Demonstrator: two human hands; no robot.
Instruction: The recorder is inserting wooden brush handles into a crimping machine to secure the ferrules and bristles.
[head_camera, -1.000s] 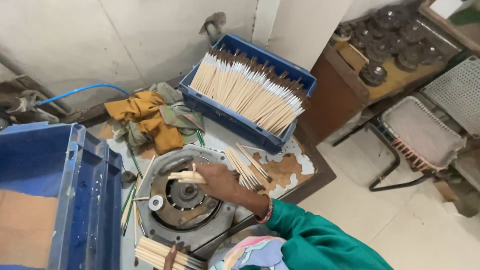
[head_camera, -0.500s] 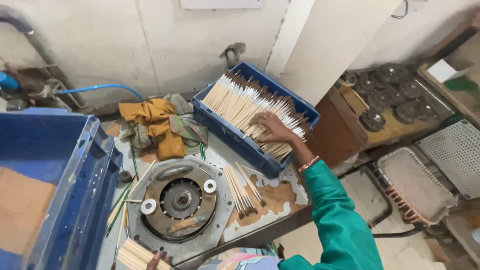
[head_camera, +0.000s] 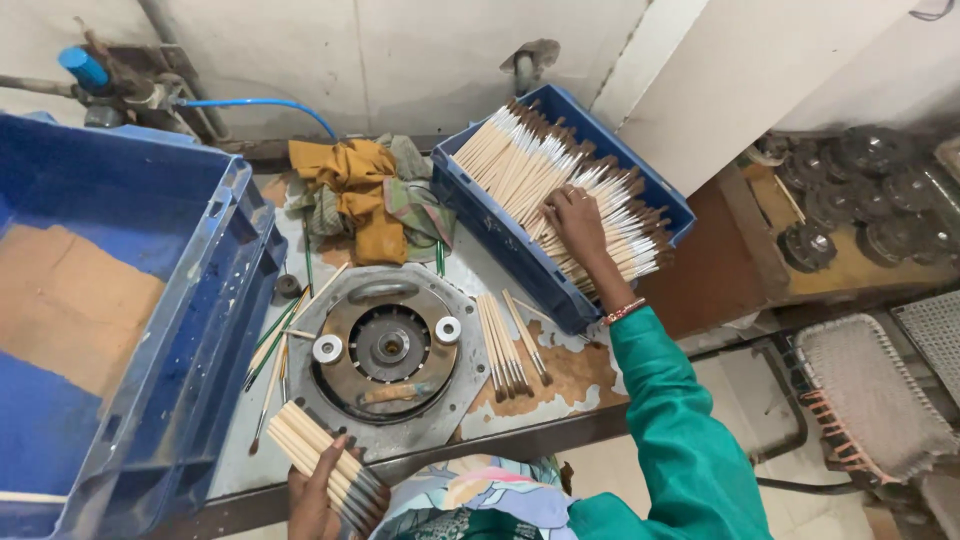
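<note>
Firstly, left hand (head_camera: 318, 492): fingers closed around a bundle of sticks (head_camera: 322, 462), at the near edge of the round metal machine (head_camera: 388, 350).
Right hand (head_camera: 577, 222): fingers spread flat on the brush pile (head_camera: 545, 185), not closed on anything, in the small blue tray (head_camera: 520, 265) beyond the machine.
Loose brushes (head_camera: 505, 345): just right of the machine.
Big blue crate (head_camera: 150, 330): left of the machine.
Rags (head_camera: 365, 195): behind the machine.
</note>
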